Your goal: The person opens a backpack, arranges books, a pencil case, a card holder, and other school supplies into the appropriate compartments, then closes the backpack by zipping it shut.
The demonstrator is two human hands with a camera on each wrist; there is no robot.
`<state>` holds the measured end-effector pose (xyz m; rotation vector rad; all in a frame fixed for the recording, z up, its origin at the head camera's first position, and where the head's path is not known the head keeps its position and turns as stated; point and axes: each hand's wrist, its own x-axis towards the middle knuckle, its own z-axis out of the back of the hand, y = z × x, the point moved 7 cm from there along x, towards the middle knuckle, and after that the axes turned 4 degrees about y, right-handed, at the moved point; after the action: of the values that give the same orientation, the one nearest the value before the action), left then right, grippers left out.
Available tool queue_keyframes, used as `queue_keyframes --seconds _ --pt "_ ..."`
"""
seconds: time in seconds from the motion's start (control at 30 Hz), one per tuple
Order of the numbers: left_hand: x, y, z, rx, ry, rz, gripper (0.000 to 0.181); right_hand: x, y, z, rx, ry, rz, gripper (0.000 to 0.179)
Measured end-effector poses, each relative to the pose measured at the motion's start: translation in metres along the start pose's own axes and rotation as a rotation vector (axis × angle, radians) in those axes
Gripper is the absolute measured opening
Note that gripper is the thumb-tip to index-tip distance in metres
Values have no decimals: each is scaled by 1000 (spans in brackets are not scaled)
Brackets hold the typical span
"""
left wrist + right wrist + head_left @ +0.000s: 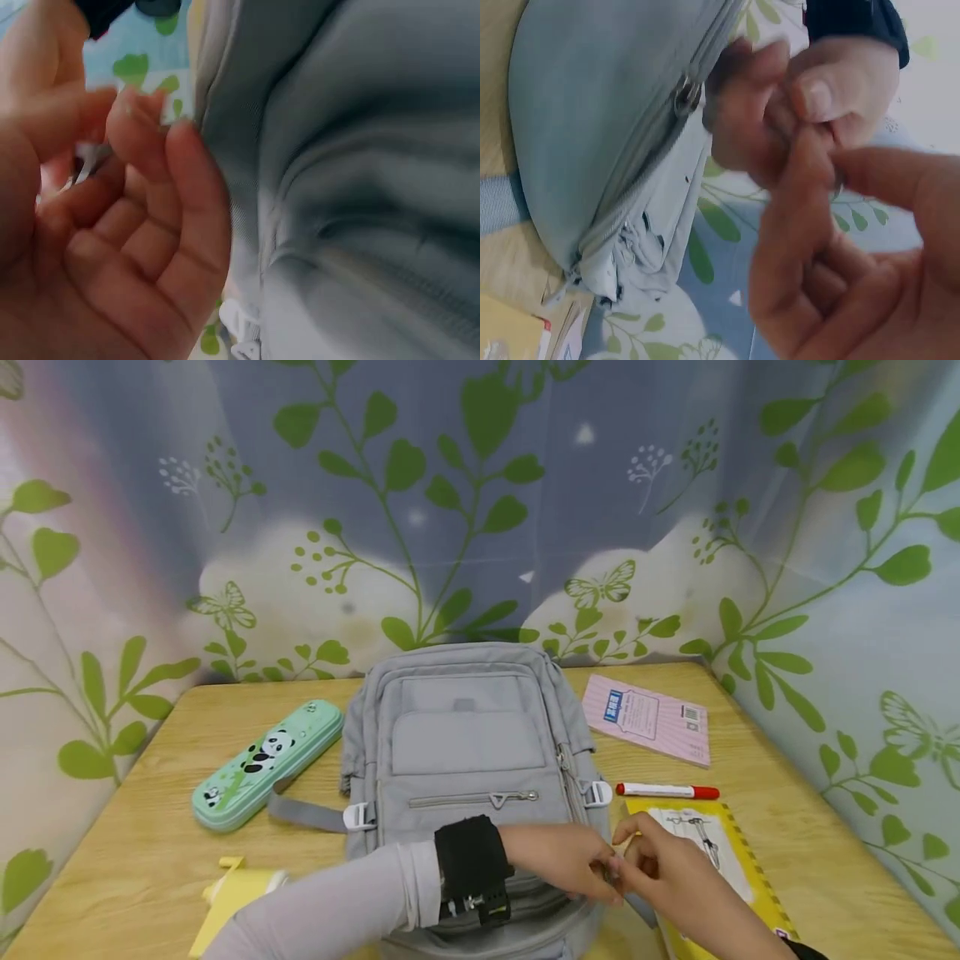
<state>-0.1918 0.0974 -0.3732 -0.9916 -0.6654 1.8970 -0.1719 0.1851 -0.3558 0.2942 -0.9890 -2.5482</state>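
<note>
A grey backpack [465, 743] lies on the table, its front pocket unzipped and gaping near me. My left hand [558, 860] reaches across it to its right side, where the fingertips meet those of my right hand [671, 868]. Between them is a small grey piece [838, 181], mostly hidden by fingers; I cannot tell what it is. My right thumb and forefinger pinch it, and my left fingers curl about it. A grey strap [640, 910] shows just below the hands. A white buckle [598, 794] sits on the bag's side above them.
To the left lie a green panda pencil case [268, 764] and a yellow object [236, 897]. On the right are a pink booklet [648, 718], a red-capped marker [666, 791] and a yellow book [738, 843]. A leaf-patterned curtain [450, 527] hangs behind the table.
</note>
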Motion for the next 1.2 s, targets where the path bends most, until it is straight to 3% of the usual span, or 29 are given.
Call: queue_keyframes --seconds 0.1,0.2,0.3,0.4,0.53,0.6,0.77,1.0,1.1,1.2 --pt "-3 -2 -3 -28 -32 -25 19 1 0 7 -10 -27 126 12" --pt "-9 -5 -5 -19 -52 -65 17 4 0 9 -223 -41 263 16" --pt "-14 -6 -10 -83 -42 -98 16 10 -3 -7 -447 71 356 33" --pt "-19 -6 -15 -140 -55 -99 20 15 -5 -26 -553 153 408 39" --pt "-27 0 -18 -173 -103 -57 17 16 2 -33 -684 -21 511 18" --pt "-33 6 -17 -163 -141 -20 10 14 7 -33 -744 -111 576 16" --pt "-44 16 -18 -47 -185 63 15 12 11 -37 -762 -99 609 16" --pt "-62 15 -25 116 -120 35 21 10 -4 -33 -670 -8 569 12" --pt "-80 18 -27 89 -83 27 20 11 -15 -27 -620 29 523 13" --pt "-102 24 -26 -11 -31 25 18 13 -20 -25 -598 57 504 14"
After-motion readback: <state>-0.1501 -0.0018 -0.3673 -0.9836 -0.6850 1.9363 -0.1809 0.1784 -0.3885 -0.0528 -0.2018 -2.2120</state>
